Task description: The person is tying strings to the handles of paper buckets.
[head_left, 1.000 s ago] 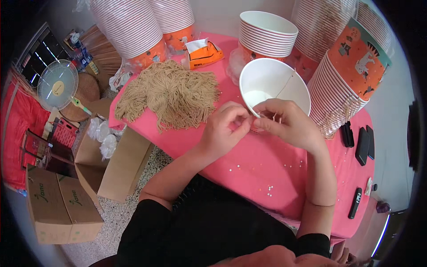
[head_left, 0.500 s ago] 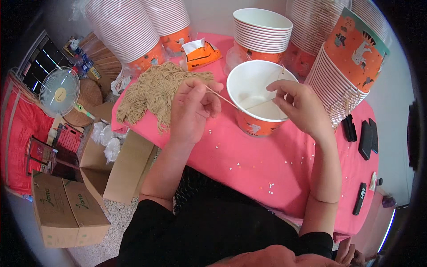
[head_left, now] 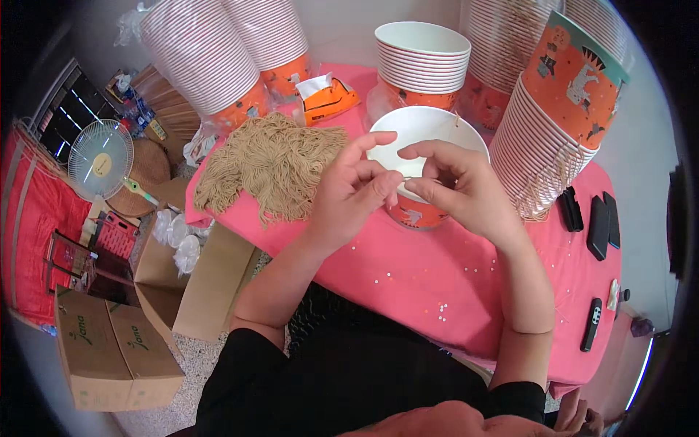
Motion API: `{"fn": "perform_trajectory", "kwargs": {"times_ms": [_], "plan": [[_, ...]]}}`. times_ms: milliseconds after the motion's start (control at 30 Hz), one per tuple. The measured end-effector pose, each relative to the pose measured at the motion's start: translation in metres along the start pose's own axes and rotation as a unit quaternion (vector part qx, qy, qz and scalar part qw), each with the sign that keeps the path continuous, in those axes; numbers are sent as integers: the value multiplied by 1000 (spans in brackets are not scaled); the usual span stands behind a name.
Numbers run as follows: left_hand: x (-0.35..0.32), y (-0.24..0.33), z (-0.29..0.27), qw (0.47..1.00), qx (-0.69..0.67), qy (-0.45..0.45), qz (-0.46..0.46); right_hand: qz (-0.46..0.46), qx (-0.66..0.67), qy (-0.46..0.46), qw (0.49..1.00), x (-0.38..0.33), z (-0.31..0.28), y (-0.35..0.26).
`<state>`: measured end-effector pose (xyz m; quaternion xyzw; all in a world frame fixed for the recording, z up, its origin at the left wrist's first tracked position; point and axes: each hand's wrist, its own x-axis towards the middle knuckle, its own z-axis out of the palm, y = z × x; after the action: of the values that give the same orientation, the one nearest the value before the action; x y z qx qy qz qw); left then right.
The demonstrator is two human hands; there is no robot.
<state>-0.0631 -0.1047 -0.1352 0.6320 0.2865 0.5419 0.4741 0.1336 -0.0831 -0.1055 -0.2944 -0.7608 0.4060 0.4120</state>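
Observation:
Over the near rim of a paper bucket point(head_left: 416, 214), white inside and printed orange outside, my two hands meet fingertip to fingertip. My left hand point(head_left: 358, 186) pinches a thin tan cord between thumb and finger. Facing it, my right hand point(head_left: 462, 186) is closed in a pinch on the same cord, of which only a tiny bit shows between the fingertips. A short bit of cord also shows at the bucket's far right rim. Left of the bucket lies a heap of tan cords point(head_left: 266, 169).
Stacked buckets point(head_left: 424, 62) stand behind, with a leaning stack point(head_left: 542, 135) hung with cords at right. An orange tissue pack point(head_left: 329, 100) lies at the back. Dark phones point(head_left: 598, 227) rest at the right edge. Cardboard boxes point(head_left: 120, 357) stand on the floor at left.
My hands have come together; before, they held the cord stretched apart across the bucket. My left hand moved right and down, my right hand slightly left and down.

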Motion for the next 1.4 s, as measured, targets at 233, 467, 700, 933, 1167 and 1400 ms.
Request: {"fn": "perform_trajectory", "kwargs": {"times_ms": [233,467,700,933,1167,1400], "plan": [[-1,-3,1,999,30,-19,2,-30,-98,-23,994,0,-4,2],[2,-1,-8,988,143,53,29,7,-47,-40,998,3,-7,3],[16,-2,-16,982,116,148,2,33,44,-91,994,-6,-30,-14],[10,1,4,963,263,58,28,4,-48,-93,995,-6,-23,-15],[14,7,13,961,276,8,15,-59,-51,-10,997,0,-13,-1],[18,-3,6,981,193,-7,-5,-154,-151,90,972,10,-10,11]]}}
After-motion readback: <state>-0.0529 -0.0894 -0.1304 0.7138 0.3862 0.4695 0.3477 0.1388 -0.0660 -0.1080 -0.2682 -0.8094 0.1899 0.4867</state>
